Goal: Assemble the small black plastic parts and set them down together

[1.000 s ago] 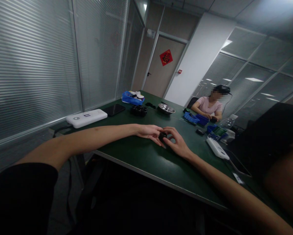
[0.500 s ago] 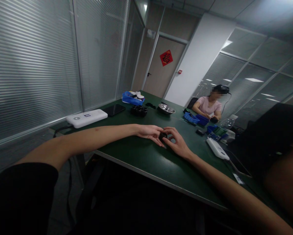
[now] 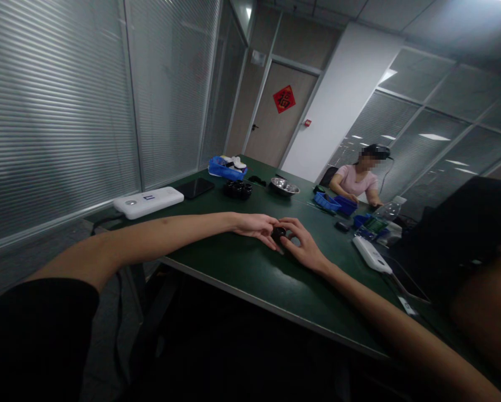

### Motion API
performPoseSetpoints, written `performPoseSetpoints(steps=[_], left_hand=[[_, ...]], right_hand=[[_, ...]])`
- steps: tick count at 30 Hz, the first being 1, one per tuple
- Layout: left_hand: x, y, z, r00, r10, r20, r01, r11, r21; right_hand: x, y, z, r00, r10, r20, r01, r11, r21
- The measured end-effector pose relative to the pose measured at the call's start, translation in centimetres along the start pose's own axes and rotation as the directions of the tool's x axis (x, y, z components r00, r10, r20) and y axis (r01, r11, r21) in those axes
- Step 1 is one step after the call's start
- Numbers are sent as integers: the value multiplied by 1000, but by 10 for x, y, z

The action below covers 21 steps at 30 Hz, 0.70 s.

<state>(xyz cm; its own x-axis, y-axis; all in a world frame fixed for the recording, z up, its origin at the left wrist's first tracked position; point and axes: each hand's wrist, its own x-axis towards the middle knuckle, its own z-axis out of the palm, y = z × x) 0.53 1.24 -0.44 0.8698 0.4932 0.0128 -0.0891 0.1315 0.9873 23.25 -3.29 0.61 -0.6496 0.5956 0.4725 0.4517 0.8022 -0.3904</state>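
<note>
Between my two hands, just above the green table (image 3: pixel 242 262), is a small round black part (image 3: pixel 278 234) whose exact kind I cannot make out. My left hand (image 3: pixel 256 226) grips it from the left, with some fingers stretched beneath it. From the right, my right hand (image 3: pixel 303 243) pinches its edge with thumb and fingers. Beyond my hands lies a cluster of black round pieces (image 3: pixel 237 189), and right of that a shallow steel bowl (image 3: pixel 284 187).
At the far left a blue basket (image 3: pixel 227 169) holds white and dark pieces. A black phone (image 3: pixel 196 188) and a white power bank (image 3: pixel 149 202) lie left. Toward the right are blue bins (image 3: pixel 327 201), a plastic bottle (image 3: pixel 380 220) and another white device (image 3: pixel 371 254). A person sits across the table.
The black part has turned slightly between my fingers; my hands have kept their place. Across the table, the other person's arm has shifted to the right.
</note>
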Motion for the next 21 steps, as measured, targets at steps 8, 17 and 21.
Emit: performPoseSetpoints(steps=[8, 17, 21], left_hand=[[0, -1, -1, 999, 13, 34, -13, 1000, -3], [-1, 1, 0, 1000, -1, 18, 1, 1000, 0], [1, -1, -2, 1000, -9, 13, 9, 1000, -6]], right_hand=[[0, 0, 2, 997, 41, -64, -40, 999, 16], [1, -1, 1, 998, 25, -50, -25, 1000, 12], [0, 0, 1, 998, 28, -49, -28, 1000, 13]])
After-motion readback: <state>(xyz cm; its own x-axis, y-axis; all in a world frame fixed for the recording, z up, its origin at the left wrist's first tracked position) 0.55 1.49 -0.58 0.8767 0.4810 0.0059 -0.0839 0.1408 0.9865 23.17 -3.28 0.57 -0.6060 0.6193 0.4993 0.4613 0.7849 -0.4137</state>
